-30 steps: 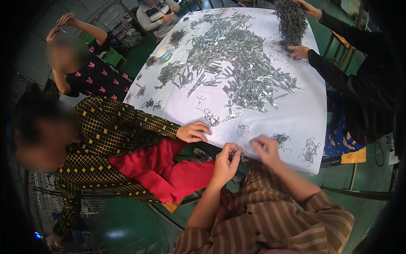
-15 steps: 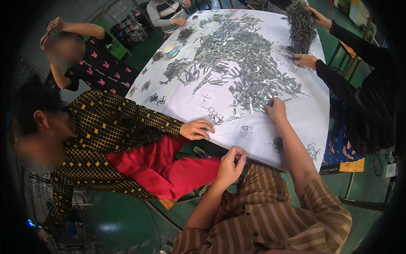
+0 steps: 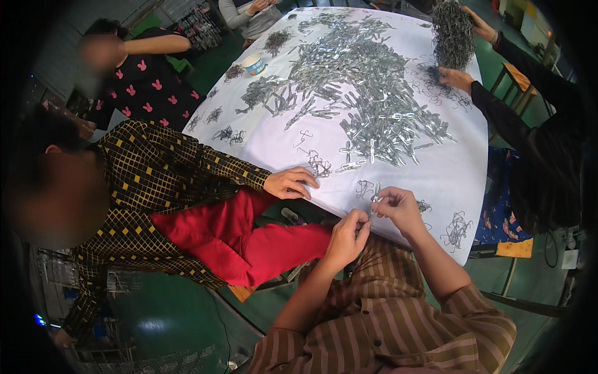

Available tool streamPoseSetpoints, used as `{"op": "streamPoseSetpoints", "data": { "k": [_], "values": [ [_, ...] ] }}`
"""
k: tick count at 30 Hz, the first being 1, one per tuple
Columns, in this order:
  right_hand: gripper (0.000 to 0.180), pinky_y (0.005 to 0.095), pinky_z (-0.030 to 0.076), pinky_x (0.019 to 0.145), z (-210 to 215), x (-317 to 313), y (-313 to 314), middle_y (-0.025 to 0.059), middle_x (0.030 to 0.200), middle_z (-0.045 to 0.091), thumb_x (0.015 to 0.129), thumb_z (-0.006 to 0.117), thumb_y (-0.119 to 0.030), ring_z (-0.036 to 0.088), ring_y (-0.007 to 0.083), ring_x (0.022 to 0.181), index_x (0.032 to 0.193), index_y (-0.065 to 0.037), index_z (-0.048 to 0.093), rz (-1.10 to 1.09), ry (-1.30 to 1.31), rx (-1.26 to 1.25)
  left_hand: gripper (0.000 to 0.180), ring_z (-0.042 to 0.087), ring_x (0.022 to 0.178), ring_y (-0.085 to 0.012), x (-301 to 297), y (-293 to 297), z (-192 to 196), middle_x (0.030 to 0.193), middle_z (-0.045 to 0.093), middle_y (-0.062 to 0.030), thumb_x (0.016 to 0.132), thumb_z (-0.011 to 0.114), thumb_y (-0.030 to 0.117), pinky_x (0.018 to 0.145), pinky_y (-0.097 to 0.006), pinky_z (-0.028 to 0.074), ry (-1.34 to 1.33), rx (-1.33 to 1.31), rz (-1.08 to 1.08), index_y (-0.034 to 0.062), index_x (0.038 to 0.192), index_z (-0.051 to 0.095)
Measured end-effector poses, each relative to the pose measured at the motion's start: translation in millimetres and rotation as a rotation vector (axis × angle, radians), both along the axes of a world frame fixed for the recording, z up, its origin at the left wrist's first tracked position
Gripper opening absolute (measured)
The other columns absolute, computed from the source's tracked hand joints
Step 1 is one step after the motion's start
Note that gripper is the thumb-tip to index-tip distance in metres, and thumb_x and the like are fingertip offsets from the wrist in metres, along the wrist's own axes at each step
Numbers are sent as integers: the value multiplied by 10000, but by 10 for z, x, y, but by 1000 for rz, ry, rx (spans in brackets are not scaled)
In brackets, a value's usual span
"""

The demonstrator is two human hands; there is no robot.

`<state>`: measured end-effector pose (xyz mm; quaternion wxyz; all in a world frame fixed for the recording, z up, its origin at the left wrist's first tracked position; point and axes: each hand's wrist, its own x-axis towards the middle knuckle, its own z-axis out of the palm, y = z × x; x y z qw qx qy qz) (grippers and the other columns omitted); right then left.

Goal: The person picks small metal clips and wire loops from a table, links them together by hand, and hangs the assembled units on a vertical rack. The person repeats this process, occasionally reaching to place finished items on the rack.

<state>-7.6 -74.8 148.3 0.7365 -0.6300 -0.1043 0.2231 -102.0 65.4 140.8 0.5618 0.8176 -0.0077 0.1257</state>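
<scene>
Both my hands are together at the near edge of the white-covered table. My right hand is closed in a pinch on a slim, shiny metal clip, which sticks up past the fingertips. Just left of it, my left hand has thumb and fingers pressed together; what they hold is too small to make out. Beyond the hands spreads a large heap of similar silvery metal clips. A small tangle of thin wire hooks lies close in front of my fingers.
More wire hooks lie at the near right corner, others by a neighbour's hand. At right, another person's hands hold a bulky dark bundle of hooks. A paper tub stands at the far left.
My right hand has come back from the clip heap to my left hand, with a metal clip in it. The person at far left has lowered an arm.
</scene>
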Motion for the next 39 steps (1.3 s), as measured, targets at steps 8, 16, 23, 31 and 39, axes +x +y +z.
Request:
{"op": "streamPoseSetpoints", "data": {
  "k": [8,16,23,31,39],
  "values": [
    [109,213,422,530,98,-286,77,44,634,635,771,686,-80,540,52,556,821,13,656,-130,-398,-273,138,591,683,-200,-94,21,-3,774,584,-108,803,618,14,610,-313,478,-38,249,47,3,885,507],
    [129,239,447,548,56,-440,21,75,644,643,778,686,-102,572,89,569,820,15,654,-108,-415,-283,78,618,671,-182,262,548,-48,775,651,-122,799,603,28,638,-288,483,131,176,38,-9,861,633],
    [120,253,455,547,60,-487,32,96,656,643,776,690,-107,585,124,561,815,0,652,-117,-474,-285,126,615,810,-359,1096,877,-282,876,621,-200,771,591,97,732,-441,491,209,784,500,-14,782,648],
    [121,275,478,548,34,-560,-11,113,666,638,772,686,-112,616,172,576,810,-4,647,-74,-449,-295,84,602,828,-388,1248,1092,-492,874,618,-227,777,549,29,748,-449,481,112,868,417,-40,809,587],
    [104,289,495,572,76,-562,-5,103,692,653,781,672,-118,633,196,595,810,-20,652,-50,-420,-321,162,599,848,-365,1138,1037,-181,912,614,-207,811,541,-2,756,-426,477,38,768,371,-26,958,604]
  ]
}}
